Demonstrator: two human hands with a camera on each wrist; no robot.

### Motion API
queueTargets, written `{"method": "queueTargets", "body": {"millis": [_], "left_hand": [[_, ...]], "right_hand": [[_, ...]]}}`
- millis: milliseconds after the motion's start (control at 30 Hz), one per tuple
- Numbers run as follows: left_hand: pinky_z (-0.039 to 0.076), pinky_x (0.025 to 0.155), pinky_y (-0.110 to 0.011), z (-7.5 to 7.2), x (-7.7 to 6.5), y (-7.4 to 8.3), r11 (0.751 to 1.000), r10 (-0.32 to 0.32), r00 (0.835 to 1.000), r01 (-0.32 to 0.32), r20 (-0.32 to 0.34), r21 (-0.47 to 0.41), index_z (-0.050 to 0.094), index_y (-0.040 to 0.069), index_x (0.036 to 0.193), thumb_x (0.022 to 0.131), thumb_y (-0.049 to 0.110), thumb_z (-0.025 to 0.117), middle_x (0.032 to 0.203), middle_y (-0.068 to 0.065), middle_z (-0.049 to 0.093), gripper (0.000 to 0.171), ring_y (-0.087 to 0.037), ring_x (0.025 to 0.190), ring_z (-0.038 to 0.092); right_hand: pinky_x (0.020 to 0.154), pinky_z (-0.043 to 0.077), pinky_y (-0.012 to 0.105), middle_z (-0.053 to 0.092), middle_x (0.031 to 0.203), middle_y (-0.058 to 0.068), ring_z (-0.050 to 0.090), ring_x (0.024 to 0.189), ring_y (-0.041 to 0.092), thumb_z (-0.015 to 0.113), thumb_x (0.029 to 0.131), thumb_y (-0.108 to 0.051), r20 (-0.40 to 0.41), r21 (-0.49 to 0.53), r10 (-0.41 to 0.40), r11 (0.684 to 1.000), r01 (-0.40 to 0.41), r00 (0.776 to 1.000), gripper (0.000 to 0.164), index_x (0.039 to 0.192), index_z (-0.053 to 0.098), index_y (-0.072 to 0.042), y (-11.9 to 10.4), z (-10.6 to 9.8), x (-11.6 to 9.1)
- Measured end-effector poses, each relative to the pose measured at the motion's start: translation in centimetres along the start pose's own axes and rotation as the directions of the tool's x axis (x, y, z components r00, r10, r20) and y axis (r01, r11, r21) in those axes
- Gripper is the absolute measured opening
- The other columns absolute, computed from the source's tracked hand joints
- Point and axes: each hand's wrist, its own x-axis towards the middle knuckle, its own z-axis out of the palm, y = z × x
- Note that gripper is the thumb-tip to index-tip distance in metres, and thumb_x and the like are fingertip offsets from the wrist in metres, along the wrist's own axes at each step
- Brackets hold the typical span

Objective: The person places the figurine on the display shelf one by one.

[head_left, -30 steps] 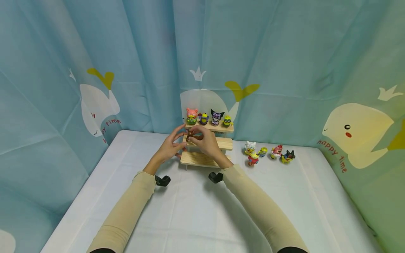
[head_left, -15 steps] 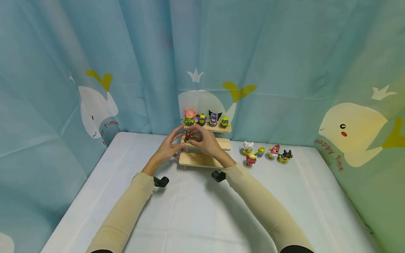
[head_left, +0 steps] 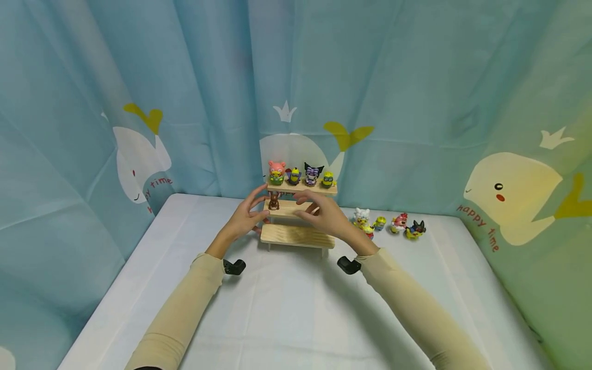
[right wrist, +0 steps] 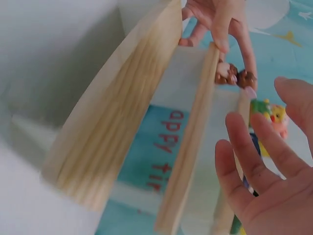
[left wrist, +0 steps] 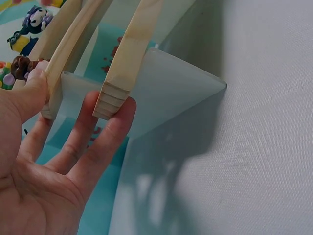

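A three-tier wooden display shelf (head_left: 296, 235) stands on the white table in the head view. My left hand (head_left: 241, 217) grips its left end, thumb against the middle plank and fingertips round the plank ends, as the left wrist view shows. A small brown rabbit-like figurine (head_left: 274, 202) sits upright at the left of the middle tier, close by my left thumb. To the figurine's right, my right hand (head_left: 326, 215) hovers before the middle tier with fingers spread and nothing between them. Along the top tier are a pink-hooded figurine (head_left: 277, 173), a black-eared one (head_left: 312, 174) and two yellow ones.
Several more figurines stand on the table right of the shelf, among them a white-topped one (head_left: 362, 216), a pink one (head_left: 399, 223) and a black-eared yellow one (head_left: 415, 229). A blue curtain (head_left: 398, 67) with whale prints hangs behind the table.
My right hand has let go of the brown figurine and drawn back to the right, leaving it on the middle tier. My left hand has stayed at the shelf's left end.
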Motion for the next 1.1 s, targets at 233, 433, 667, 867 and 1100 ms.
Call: {"method": "queueTargets", "body": {"millis": [233, 433, 667, 867, 1100], "left_hand": [[0.054, 0.063, -0.069, 0.0, 0.0, -0.1, 1.0, 0.002, 1.0, -0.002, 0.004, 0.006, 0.025, 0.043, 0.162, 0.104, 0.014, 0.063, 0.164, -0.009, 0.033, 0.075, -0.036, 0.093, 0.073], [0.055, 0.062, -0.067, 0.0, 0.0, 0.0, 1.0, -0.003, 1.0, 0.003, 0.003, -0.007, 0.026, 0.045, 0.161, 0.104, 0.016, 0.064, 0.165, -0.008, 0.032, 0.075, -0.038, 0.096, 0.072], [0.054, 0.064, -0.069, -0.2, 0.0, 0.2, 1.0, 0.003, 1.0, -0.003, 0.012, -0.011, 0.025, 0.044, 0.162, 0.104, 0.016, 0.064, 0.166, -0.01, 0.029, 0.075, -0.032, 0.093, 0.073], [0.053, 0.064, -0.07, -0.2, 0.0, 0.2, 1.0, 0.013, 1.0, -0.013, 0.019, -0.017, 0.025, 0.041, 0.163, 0.103, 0.017, 0.065, 0.167, -0.013, 0.027, 0.076, -0.041, 0.097, 0.071], [0.053, 0.063, -0.07, 0.0, 0.1, 0.2, 1.0, 0.01, 1.0, -0.01, 0.016, -0.012, 0.021, 0.037, 0.165, 0.104, 0.014, 0.062, 0.167, -0.014, 0.027, 0.076, -0.053, 0.102, 0.066]], "right_hand": [[0.075, 0.061, 0.044, 0.07, 0.119, 0.017, 0.072, 0.086, 0.026, 0.073, 0.097, -0.009, -0.005, -0.028, -0.031, 0.999, 0.031, 1.0, 0.04, 0.136, 0.064, -0.009, 0.1, -3.2, -2.9], [0.076, 0.061, 0.042, 0.071, 0.119, 0.014, 0.072, 0.088, 0.023, 0.074, 0.096, -0.008, -0.049, -0.083, -0.048, 0.996, 0.044, 0.998, 0.04, 0.135, 0.064, -0.012, 0.2, -6.2, -5.3], [0.075, 0.061, 0.033, 0.072, 0.118, 0.009, 0.072, 0.086, 0.021, 0.076, 0.092, -0.001, -0.117, -0.138, -0.053, 0.99, 0.037, 0.992, 0.045, 0.134, 0.065, -0.011, 0.8, -8.8, -8.3], [0.073, 0.059, 0.025, 0.072, 0.115, 0.008, 0.071, 0.085, 0.019, 0.076, 0.091, 0.002, -0.165, -0.158, -0.021, 0.987, -0.005, 0.986, 0.046, 0.133, 0.065, -0.012, 1.4, -10.2, -10.5], [0.074, 0.058, 0.022, 0.072, 0.117, 0.008, 0.071, 0.088, 0.016, 0.076, 0.094, -0.005, -0.19, -0.176, 0.039, 0.982, -0.073, 0.981, 0.043, 0.134, 0.064, -0.014, 2.1, -10.8, -11.8]]}}
